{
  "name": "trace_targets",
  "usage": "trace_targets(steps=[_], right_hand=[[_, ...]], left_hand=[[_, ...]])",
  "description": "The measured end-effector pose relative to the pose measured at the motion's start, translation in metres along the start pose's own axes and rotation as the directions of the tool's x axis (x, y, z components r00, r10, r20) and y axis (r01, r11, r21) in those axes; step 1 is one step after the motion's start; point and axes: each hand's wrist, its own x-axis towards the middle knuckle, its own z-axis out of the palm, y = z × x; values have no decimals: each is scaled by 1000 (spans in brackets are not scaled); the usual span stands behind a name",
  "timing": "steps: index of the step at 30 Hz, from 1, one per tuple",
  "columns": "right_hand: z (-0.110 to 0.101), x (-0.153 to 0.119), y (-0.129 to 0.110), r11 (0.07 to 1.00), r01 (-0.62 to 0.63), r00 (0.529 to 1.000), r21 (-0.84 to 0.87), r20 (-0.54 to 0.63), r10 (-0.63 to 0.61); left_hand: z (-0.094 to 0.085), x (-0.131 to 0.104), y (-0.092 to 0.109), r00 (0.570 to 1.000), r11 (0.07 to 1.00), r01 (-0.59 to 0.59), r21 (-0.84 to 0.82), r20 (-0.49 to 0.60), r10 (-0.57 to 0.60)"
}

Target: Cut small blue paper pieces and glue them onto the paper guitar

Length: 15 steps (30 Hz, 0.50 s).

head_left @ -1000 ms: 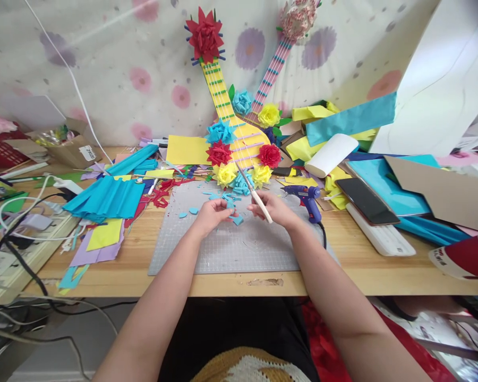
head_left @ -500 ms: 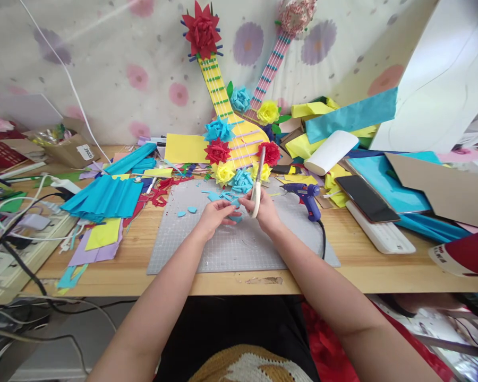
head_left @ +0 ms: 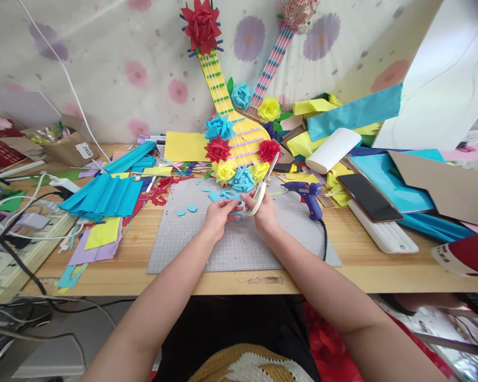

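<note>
Both hands meet above the grey cutting mat. My left hand pinches blue paper, most of it hidden by the fingers. Scissors with white handles are in my right hand, their blades pointing up and away; its thumb and finger also touch the blue paper. Small cut blue paper petals lie on the mat left of my hands. Just beyond, a blue paper flower sits at the base of a yellow paper guitar.
A blue glue gun rests at the mat's right, its cord running down. Further right are a phone, a white power bank and a red-and-white cup. Blue crepe paper and a power strip with cables occupy the left.
The scissors have tilted to the right, their blades now leaning away from upright. My hands have drawn closer together at the blue paper.
</note>
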Motion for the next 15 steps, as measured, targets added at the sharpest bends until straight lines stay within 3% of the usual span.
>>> trace_targets(steps=[10,12,15], right_hand=[[-1,0,0,1000,9,1000,-25,17,-8],[-6,3,-3,996,0,997,-88,77,7],[-20,10,-13,940,74,973,-333,229,4]], left_hand=[[5,-1,1,1000,999,5,-39,-29,-6],[3,1,2,998,999,-31,-38,-57,29],[-4,5,7,988,993,-104,-55,-120,97]])
